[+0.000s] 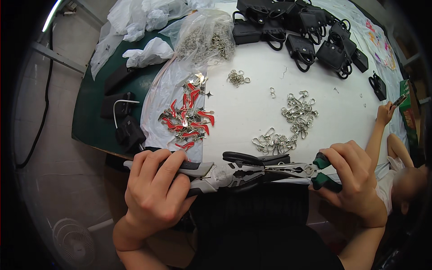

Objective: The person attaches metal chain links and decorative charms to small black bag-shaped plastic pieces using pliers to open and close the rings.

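Hands (155,193) grip grey-handled pliers (221,176) and green-handled pliers (310,170), jaws facing.

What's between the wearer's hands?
Head view: grey pliers in the left hand, green-handled pliers in the right hand, noses toward each other, and a black item, kind unclear.

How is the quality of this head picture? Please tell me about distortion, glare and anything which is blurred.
Head view: corners are black, and the table curves toward the rim; the tube light at upper left glares plain white; the left hand, right hand and grey pliers look fairly sharp; the co-worker's head at lower right is blurred.
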Tool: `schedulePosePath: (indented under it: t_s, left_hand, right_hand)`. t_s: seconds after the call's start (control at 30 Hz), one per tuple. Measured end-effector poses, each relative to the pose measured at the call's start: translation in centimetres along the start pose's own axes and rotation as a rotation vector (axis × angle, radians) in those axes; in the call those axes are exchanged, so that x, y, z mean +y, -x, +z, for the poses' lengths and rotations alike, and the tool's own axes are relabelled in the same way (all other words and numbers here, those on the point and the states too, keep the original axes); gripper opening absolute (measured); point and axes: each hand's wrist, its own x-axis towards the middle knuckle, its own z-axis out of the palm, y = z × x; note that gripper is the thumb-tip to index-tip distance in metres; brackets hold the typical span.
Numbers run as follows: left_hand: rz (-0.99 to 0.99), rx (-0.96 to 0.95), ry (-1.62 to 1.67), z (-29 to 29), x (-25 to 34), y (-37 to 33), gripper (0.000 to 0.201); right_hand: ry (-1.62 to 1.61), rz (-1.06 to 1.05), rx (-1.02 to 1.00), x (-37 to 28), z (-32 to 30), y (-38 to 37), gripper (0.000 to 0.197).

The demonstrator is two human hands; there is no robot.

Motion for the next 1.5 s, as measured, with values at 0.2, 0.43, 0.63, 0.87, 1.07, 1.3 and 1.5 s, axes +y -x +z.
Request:
schedulePosePath:
  t_s: [0.2,0.43,0.63,0.87,1.07,1.3,1.5]
  left_hand:
    - [-0.02,-0.044,0.058,-0.9,-0.2,-0.3,0.035]
    - [-0.086,-0.094,0.147,-0.7,-0.4,-0.2,0.031]
    - [-0.029,-0.011,0.045,-1.0,-0.1,-0.3,0.033]
    - [0.017,0.007,-0.052,-1.1,-0.1,0.3,0.032]
    - [0.015,0.015,-0.081,-1.0,0.1,0.4,0.032]
    - [0.015,0.04,-0.104,-0.6,0.3,0.5,0.031]
    - [-0.015,0.019,-0.059,-0.5,0.5,0.4,0.031]
  right_hand:
    - [0.047,-0.073,-0.044,0.2,-0.5,0.0,0.063]
    - [0.082,-0.12,-0.052,0.4,-0.8,-0.6,0.06]
    - [0.067,-0.074,-0.093,-0.1,-1.1,-1.0,0.061]
    - [0.045,-0.035,-0.133,-0.4,-1.6,-1.3,0.06]
    - [0.018,-0.032,-0.151,-0.3,-1.7,-1.3,0.061]
    - [0.029,-0.021,-0.18,-0.3,-1.8,-1.3,0.06]
    - [-0.018,-0.002,-0.226,0.0,-1.4,-1.2,0.059]
